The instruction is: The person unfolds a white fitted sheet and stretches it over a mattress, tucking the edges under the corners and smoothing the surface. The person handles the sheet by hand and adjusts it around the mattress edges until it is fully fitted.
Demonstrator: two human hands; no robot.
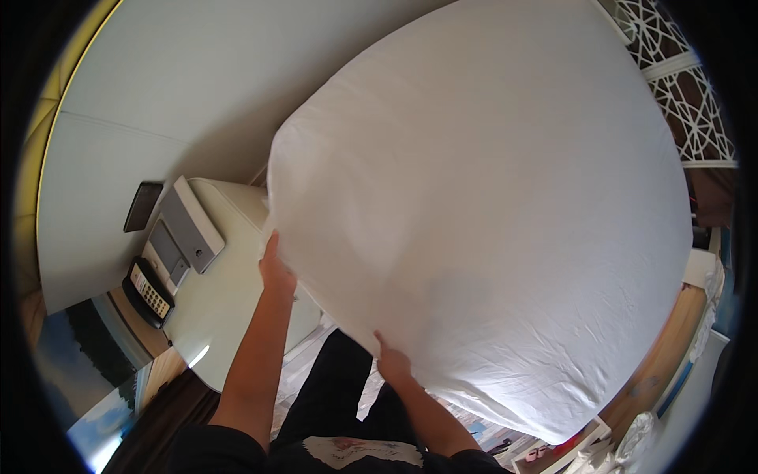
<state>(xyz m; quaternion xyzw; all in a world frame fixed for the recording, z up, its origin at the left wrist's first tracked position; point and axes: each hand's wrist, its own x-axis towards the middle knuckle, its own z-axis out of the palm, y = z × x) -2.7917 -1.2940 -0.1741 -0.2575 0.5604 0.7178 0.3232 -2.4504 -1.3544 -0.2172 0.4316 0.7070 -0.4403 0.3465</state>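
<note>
A large white sheet (491, 195) covers the mattress before me, pulled mostly smooth, with wrinkles gathered near its lower right corner. My left hand (277, 268) grips the sheet's left edge, thumb on top and the other fingers hidden beneath. Farther along the same edge, nearer my body, my right hand (394, 358) holds the border with its thumb over the top; its remaining fingers are out of sight. Both forearms reach up from the bottom of the view. The underside of the mattress is hidden.
Left of the bed, a pale bedside cabinet (222, 308) bears a black telephone (149, 291) and a grey-and-white box (192, 225). A dark panel (143, 206) is on the wall. A white lattice screen (693, 112) stands far right; a tray of small items (556, 453) lies lower right.
</note>
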